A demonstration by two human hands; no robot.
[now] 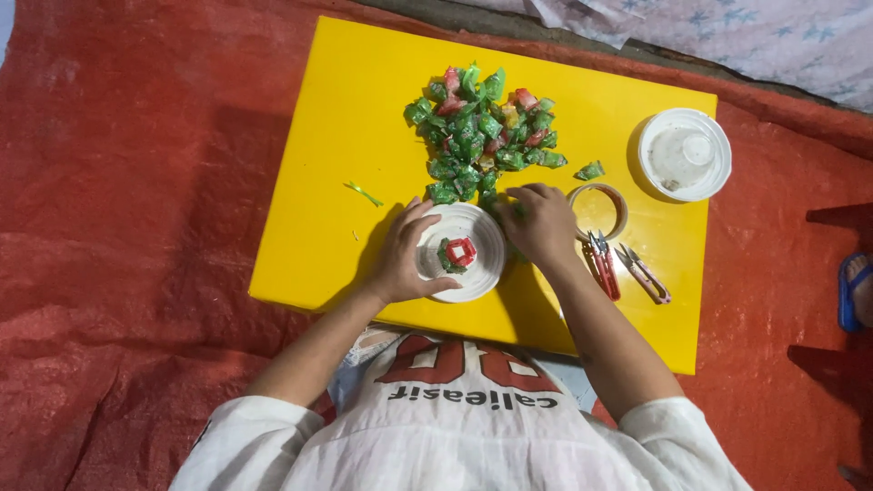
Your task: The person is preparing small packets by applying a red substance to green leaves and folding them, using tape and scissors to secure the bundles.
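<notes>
**Hands at the white plate on the yellow board**

Tarpaulin (136, 227), red and crinkled, spreads under everything. On it sits the yellow board (336, 136), our landmark, with bare yellow along its left side. Up at the board's far middle lies the heap of green and red wrapped sweets (482, 127). At its far right corner, a round white lid (684, 155). On the near edge sits the white plate (466, 247) with one red-and-green wrapped piece (457, 253) at its centre. The left hand (400, 259) cups the plate's rim, fingers spread. The right hand (541, 223) curls loosely at the heap's near edge; whether it pinches anything, can't tell. Right of it: tape ring (607, 195), two small snips (626, 268).
</notes>
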